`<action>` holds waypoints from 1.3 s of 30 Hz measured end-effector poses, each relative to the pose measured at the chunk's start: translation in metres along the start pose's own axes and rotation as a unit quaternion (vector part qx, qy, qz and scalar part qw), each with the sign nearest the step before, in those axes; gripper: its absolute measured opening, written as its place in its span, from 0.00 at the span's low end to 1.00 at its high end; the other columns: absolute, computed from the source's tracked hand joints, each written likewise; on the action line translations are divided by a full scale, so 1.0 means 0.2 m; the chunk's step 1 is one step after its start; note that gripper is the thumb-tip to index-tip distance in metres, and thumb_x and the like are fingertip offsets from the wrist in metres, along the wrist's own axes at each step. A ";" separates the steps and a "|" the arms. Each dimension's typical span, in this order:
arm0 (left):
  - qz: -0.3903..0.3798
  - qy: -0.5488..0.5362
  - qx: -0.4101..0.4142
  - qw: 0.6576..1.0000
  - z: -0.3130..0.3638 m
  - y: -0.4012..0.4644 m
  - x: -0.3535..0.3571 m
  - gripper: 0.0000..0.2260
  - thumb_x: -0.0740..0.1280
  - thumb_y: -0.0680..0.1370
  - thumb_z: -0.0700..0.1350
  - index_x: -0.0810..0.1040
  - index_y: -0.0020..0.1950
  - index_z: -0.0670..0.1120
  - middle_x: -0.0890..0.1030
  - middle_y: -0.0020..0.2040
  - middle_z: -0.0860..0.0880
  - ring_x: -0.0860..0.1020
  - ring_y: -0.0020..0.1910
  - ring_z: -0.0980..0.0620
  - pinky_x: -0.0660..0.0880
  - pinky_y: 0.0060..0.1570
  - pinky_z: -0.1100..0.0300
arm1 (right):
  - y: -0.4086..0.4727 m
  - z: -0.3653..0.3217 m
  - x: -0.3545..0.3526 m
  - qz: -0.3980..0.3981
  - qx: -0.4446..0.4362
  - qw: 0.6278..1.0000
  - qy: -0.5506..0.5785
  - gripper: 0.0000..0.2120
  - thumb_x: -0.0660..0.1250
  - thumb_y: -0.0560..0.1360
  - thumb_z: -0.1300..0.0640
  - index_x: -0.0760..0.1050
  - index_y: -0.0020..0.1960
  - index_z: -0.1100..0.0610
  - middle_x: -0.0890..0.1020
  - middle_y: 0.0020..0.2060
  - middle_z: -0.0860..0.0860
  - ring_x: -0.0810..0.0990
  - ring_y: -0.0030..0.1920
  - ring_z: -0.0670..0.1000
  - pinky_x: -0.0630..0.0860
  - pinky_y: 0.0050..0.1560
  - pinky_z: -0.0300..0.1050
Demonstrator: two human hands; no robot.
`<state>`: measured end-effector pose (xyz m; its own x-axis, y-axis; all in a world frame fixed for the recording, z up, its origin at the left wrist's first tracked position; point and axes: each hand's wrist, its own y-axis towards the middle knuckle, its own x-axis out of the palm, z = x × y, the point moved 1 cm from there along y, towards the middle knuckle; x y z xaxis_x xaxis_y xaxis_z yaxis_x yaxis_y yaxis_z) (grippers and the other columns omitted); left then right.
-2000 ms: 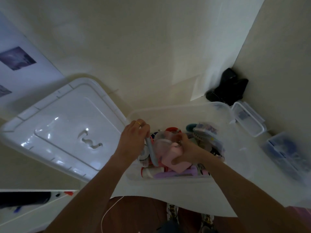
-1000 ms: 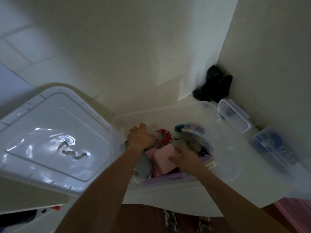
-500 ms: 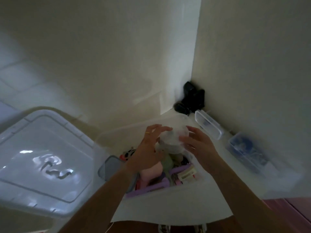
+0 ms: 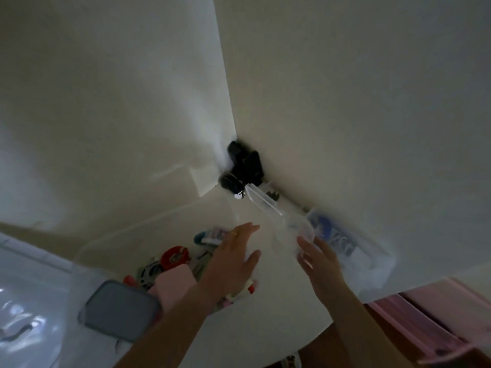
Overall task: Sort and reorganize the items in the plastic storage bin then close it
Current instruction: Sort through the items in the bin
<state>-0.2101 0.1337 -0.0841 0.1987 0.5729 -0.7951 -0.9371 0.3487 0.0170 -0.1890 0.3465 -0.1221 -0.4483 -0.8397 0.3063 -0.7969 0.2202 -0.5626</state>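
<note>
The clear plastic storage bin (image 4: 148,221) stands open on the white table. Inside lie a red tape roll (image 4: 175,257), a pink block (image 4: 176,286), a grey-blue lid (image 4: 119,309) and other small items, partly hidden by my left arm. My left hand (image 4: 233,261) hovers over the bin's right part, fingers straight, holding nothing. My right hand (image 4: 316,258) reaches right of the bin and holds a blurred clear round container (image 4: 299,229) by its near side. The bin's white lid (image 4: 26,314) lies to the left.
A black object (image 4: 243,168) sits in the wall corner. Next to it lies a small clear box (image 4: 261,201). A clear box with blue contents (image 4: 334,240) rests along the right wall. Something pink (image 4: 438,314) is at the lower right.
Both hands lifted the clear round container out of the bin. The left hand has let go, and the right hand has carried it rightward, past the bin's edge. The view swung right.
</note>
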 end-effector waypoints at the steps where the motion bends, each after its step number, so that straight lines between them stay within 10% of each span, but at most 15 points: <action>1: 0.006 0.036 0.001 0.999 -0.01 0.00 0.02 0.22 0.64 0.81 0.53 0.66 0.75 0.53 0.65 0.76 0.52 0.64 0.73 0.52 0.63 0.74 0.53 | 0.05 0.05 -0.01 0.012 0.032 0.999 -0.002 0.17 0.74 0.73 0.57 0.78 0.61 0.56 0.83 0.54 0.55 0.82 0.53 0.54 0.78 0.58 0.48; 5: 0.033 0.153 0.002 0.988 -0.07 -0.03 0.09 0.23 0.63 0.80 0.56 0.69 0.74 0.50 0.62 0.79 0.46 0.64 0.75 0.45 0.70 0.68 0.51 | 0.25 0.26 0.01 0.063 0.102 0.989 -0.083 0.12 0.77 0.70 0.54 0.80 0.49 0.58 0.80 0.38 0.55 0.76 0.35 0.51 0.73 0.37 0.43; 9: 0.029 0.169 -0.016 0.985 -0.12 -0.06 0.15 0.28 0.55 0.83 0.61 0.62 0.79 0.48 0.52 0.82 0.46 0.57 0.79 0.45 0.65 0.71 0.54 | 0.43 0.40 0.03 0.099 0.106 0.975 -0.168 0.12 0.78 0.67 0.52 0.78 0.35 0.58 0.78 0.33 0.55 0.76 0.34 0.54 0.72 0.38 0.46; 16: -0.004 0.160 -0.027 0.987 -0.11 -0.06 0.16 0.30 0.46 0.83 0.63 0.56 0.81 0.48 0.43 0.82 0.49 0.55 0.80 0.47 0.68 0.71 0.55 | 0.49 0.46 0.04 0.114 0.117 0.960 -0.226 0.26 0.79 0.64 0.53 0.75 0.60 0.53 0.78 0.50 0.57 0.78 0.48 0.56 0.74 0.47 0.45; 22: -0.085 0.255 -0.067 0.961 -0.19 -0.13 0.04 0.32 0.41 0.82 0.63 0.62 0.78 0.46 0.52 0.82 0.45 0.56 0.79 0.44 0.62 0.73 0.49 | 0.16 0.20 0.30 0.066 -0.182 0.923 -0.331 0.12 0.74 0.72 0.50 0.76 0.54 0.46 0.82 0.50 0.46 0.81 0.46 0.46 0.80 0.47 0.45; 25: -0.010 0.254 -0.108 0.961 -0.30 -0.27 -0.14 0.18 0.59 0.79 0.50 0.76 0.65 0.43 0.76 0.67 0.42 0.75 0.64 0.40 0.71 0.61 0.49 | -0.12 0.04 0.55 -0.035 -0.343 0.881 -0.325 0.05 0.72 0.74 0.53 0.78 0.49 0.48 0.82 0.42 0.43 0.80 0.39 0.43 0.76 0.38 0.35; 28: 0.003 0.276 -0.191 0.942 -0.43 -0.44 -0.36 0.20 0.67 0.66 0.44 0.81 0.58 0.46 0.82 0.55 0.45 0.79 0.55 0.42 0.75 0.55 0.51 | -0.22 0.12 0.80 -0.197 -0.348 0.798 -0.451 0.06 0.71 0.73 0.53 0.78 0.50 0.48 0.82 0.44 0.44 0.81 0.43 0.45 0.77 0.42 0.38; 33: -0.152 0.383 -0.237 0.880 -0.80 -0.72 -0.63 0.38 0.71 0.64 0.52 0.71 0.73 0.43 0.72 0.72 0.40 0.68 0.73 0.38 0.60 0.74 0.45 | -0.13 0.52 1.07 -0.360 -0.208 0.521 -0.746 0.48 0.70 0.65 0.35 0.52 0.77 0.47 0.66 0.72 0.56 0.68 0.69 0.60 0.71 0.65 0.56; 36: -0.218 0.440 -0.175 0.854 -0.91 -0.76 -0.65 0.36 0.74 0.59 0.53 0.77 0.67 0.46 0.80 0.61 0.44 0.76 0.64 0.41 0.58 0.73 0.46 | -0.09 0.63 1.13 -0.397 -0.181 0.450 -0.779 0.55 0.75 0.65 0.41 0.41 0.79 0.44 0.51 0.78 0.57 0.57 0.75 0.64 0.65 0.70 0.61; 39: -0.239 0.457 -0.131 0.847 -0.94 -0.73 -0.64 0.26 0.74 0.61 0.51 0.80 0.59 0.51 0.82 0.54 0.49 0.78 0.56 0.45 0.57 0.71 0.47 | -0.15 0.61 1.18 -0.441 -0.162 0.434 -0.769 0.45 0.73 0.70 0.50 0.51 0.79 0.50 0.56 0.76 0.60 0.61 0.74 0.58 0.67 0.69 0.52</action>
<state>-0.1531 -0.1301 -0.0984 0.3805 -0.4417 -0.8125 -0.8675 0.1339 -0.4791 -0.2219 0.0811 -0.1275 0.6903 0.0482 -0.7219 -0.5112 -0.6736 -0.5338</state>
